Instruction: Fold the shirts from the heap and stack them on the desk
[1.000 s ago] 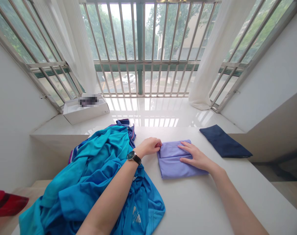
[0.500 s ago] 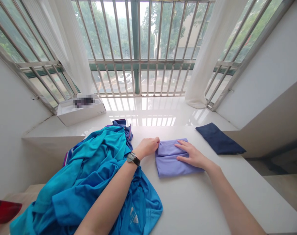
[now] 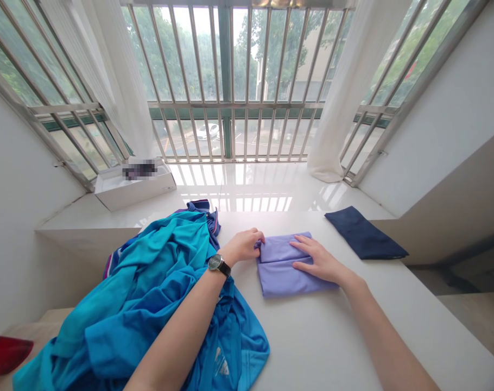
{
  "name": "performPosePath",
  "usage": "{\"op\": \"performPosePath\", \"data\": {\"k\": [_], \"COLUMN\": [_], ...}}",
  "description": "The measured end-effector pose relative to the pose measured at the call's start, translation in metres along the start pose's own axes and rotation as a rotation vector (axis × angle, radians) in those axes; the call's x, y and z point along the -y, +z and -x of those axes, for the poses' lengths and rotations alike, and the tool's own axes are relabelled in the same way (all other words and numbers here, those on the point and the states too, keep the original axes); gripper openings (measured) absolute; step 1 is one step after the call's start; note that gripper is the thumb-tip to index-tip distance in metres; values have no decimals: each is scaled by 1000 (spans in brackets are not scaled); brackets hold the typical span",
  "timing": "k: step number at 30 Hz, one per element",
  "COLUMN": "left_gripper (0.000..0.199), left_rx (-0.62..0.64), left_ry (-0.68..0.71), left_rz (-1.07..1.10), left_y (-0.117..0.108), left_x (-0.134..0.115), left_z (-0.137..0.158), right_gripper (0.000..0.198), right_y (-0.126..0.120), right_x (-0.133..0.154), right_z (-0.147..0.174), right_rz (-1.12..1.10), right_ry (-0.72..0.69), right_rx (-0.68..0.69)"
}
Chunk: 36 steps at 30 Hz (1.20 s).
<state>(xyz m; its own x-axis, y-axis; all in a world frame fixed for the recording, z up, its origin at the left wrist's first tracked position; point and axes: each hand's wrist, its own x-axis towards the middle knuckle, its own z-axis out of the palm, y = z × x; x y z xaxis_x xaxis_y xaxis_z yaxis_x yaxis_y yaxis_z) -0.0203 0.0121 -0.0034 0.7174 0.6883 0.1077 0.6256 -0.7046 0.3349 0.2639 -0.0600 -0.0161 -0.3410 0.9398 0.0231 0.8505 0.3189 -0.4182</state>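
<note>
A lavender folded garment (image 3: pixel 290 277) lies flat on the white surface, with a crease running across it. At its upper left edge is my left hand (image 3: pixel 244 245), fingers curled and thumb and forefinger closed around a bit of the cloth. My right hand (image 3: pixel 318 258) rests on the garment's right part, fingers spread and pressing lightly. A wristwatch (image 3: pixel 216 263) is on my left wrist. Under and beside my left forearm spreads a loose heap of blue and teal shirts (image 3: pixel 149 282), its lower part partly hidden by the arm.
A dark navy folded cloth (image 3: pixel 365 233) lies to the right. An open white box (image 3: pixel 137 190) with a blurred item stands on the sill at back left. White curtains (image 3: pixel 328 136) hang before the barred window (image 3: pixel 226 103). Something red (image 3: pixel 6 354) shows at lower left.
The fingers of my left hand have loosened slightly at the garment's edge, and the thumb shows more. My right hand stays in place. The view has shifted very slightly.
</note>
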Motion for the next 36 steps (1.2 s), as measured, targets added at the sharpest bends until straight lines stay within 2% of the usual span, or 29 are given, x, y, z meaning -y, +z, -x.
{"op": "performPosePath", "data": {"k": [8,13,22,31,36], "left_gripper": [15,15,31,42,38], "left_rx": [37,-27,-1,8,-2], "left_ry": [-41,-93,-121,-14,-55], "left_rz": [-63,-94,-139,-33,-69], "left_y": [-5,-9,7,-1,1], "left_x": [-4,-12,-20,-12,-10], "left_z": [-2,0,-9,2,1], "right_gripper": [68,69,68,68,70], "right_y": [-1,1,3,5,5], "right_x": [2,1,-1,-4,-4], "right_z": [0,0,-1,-2,-2], "right_rz": [13,23,30,26,44], "right_ry": [7,6,-4,-11,-7], "right_rx": [8,-1,4,-12,-7]}}
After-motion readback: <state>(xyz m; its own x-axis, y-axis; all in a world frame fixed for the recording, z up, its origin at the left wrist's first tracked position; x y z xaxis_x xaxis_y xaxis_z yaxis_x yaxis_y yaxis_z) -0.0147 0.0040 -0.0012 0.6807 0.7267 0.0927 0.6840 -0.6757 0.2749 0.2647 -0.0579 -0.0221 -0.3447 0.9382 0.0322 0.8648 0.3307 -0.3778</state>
